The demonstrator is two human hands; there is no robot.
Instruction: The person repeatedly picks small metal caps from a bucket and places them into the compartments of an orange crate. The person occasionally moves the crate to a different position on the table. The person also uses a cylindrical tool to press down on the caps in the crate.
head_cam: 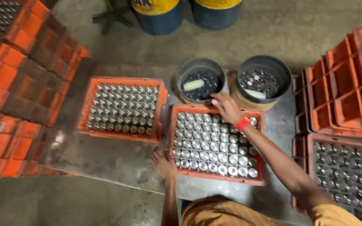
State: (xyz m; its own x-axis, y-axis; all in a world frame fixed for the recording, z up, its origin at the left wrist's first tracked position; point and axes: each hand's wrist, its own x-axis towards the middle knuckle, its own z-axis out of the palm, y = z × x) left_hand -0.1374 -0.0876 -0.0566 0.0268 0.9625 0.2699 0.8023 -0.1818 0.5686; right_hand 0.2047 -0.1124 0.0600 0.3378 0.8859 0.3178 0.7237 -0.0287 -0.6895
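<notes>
My left hand (163,162) rested flat on the near crate (217,144), nearly full of metal cylinders; my right hand (226,107), grip loosely curled and empty, reached toward the bucket (200,80).

A single head-worn camera looks steeply down from above the person's shoulders onto a metal worktable (105,159). The view faces away from the body: the person's torso lies at the near edge, two blue-and-yellow drums (160,14) at the far edge. The range is moderate, covering the whole table, stacked orange crates (21,83) left and right, and concrete floor (265,29) beyond.
</notes>
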